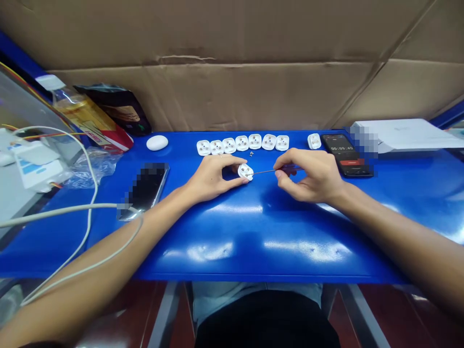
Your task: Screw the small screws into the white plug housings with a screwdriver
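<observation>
My left hand (213, 179) pinches a small white plug piece (245, 170) between thumb and fingers, with its metal contacts facing up. My right hand (311, 175) grips a thin screwdriver (264, 171); its handle is mostly hidden in the fingers. The screwdriver's tip meets the plug piece near its lower edge. Just beyond lie a few tiny metal screws (251, 153). A row of several similar white plug pieces (241, 142) runs along the back of the blue table (232, 232), contacts up. One more plug piece (314, 141) stands apart to the right.
A phone with a running timer (348, 154) and a white box (402, 135) are at the right. At the left are another phone (147, 186), a white oval case (157, 142), a bottle (87, 113), a dark pouch (118, 108) and a white cable (90, 208) crossing my left forearm.
</observation>
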`<control>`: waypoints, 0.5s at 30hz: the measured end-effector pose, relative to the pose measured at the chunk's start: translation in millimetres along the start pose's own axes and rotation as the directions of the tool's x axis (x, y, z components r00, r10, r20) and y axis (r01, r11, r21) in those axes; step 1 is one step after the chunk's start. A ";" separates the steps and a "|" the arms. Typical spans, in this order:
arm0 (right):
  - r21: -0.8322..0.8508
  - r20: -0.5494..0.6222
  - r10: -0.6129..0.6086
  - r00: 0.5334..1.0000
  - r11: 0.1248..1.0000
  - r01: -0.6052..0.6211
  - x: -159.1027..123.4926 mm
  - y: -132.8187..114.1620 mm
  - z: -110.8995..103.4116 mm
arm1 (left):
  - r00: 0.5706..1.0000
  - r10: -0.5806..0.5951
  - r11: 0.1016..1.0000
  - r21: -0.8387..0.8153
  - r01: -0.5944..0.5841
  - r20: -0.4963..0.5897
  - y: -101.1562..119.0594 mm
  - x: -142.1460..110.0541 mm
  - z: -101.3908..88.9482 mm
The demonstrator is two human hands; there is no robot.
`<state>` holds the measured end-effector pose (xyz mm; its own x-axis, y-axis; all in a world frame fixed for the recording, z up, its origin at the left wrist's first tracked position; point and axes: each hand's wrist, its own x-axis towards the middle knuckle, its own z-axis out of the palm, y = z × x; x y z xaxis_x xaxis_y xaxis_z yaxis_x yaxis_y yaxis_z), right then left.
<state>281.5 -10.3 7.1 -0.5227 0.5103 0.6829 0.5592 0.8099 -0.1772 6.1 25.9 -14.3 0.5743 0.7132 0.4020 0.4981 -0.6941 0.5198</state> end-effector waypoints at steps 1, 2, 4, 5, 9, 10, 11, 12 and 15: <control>0.002 0.001 0.001 1.000 1.000 -0.001 0.2 0.0 -0.1 | 1.000 0.002 1.000 -0.001 -0.002 -0.003 -0.5 -0.1 0.3; 0.001 0.001 0.005 1.000 1.000 -0.005 0.3 -0.2 -0.2 | 1.000 0.001 1.000 -0.002 -0.001 -0.004 -1.0 -0.3 0.7; -0.012 0.004 0.016 1.000 1.000 -0.016 0.8 -0.9 -0.5 | 1.000 0.002 1.000 -0.003 -0.002 -0.001 -2.0 -0.7 1.5; -0.020 0.000 0.019 1.000 1.000 -0.019 1.1 -1.4 -0.7 | 1.000 0.005 1.000 -0.003 -0.005 -0.001 -2.5 -0.9 1.9; -0.041 -0.034 0.015 0.999 0.999 -0.016 1.7 -2.9 -0.6 | 0.999 0.036 0.999 0.000 -0.036 -0.016 -4.0 -1.0 2.4; -0.043 -0.036 0.028 0.999 0.999 -0.029 1.7 -3.0 -0.5 | 0.999 0.043 0.999 0.000 -0.043 -0.016 -4.3 -0.9 2.3; -0.046 -0.023 0.055 0.998 0.997 -0.056 1.6 -3.1 -0.4 | 0.999 0.049 0.999 0.000 -0.049 -0.011 -4.5 -0.8 2.2; -0.052 -0.013 0.086 0.996 0.995 -0.086 1.5 -3.0 -0.4 | 0.999 0.053 0.999 -0.002 -0.053 -0.007 -4.7 -0.7 1.9; -0.056 -0.014 0.139 0.990 0.989 -0.139 1.2 -1.8 -0.1 | 0.999 0.039 0.999 -0.010 -0.039 0.012 -4.9 -0.7 1.1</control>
<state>279.9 -11.1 8.3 -0.4308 0.6137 0.6617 0.6621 0.7131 -0.2304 4.0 28.7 -17.9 0.6009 0.6845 0.4128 0.4693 -0.7202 0.5109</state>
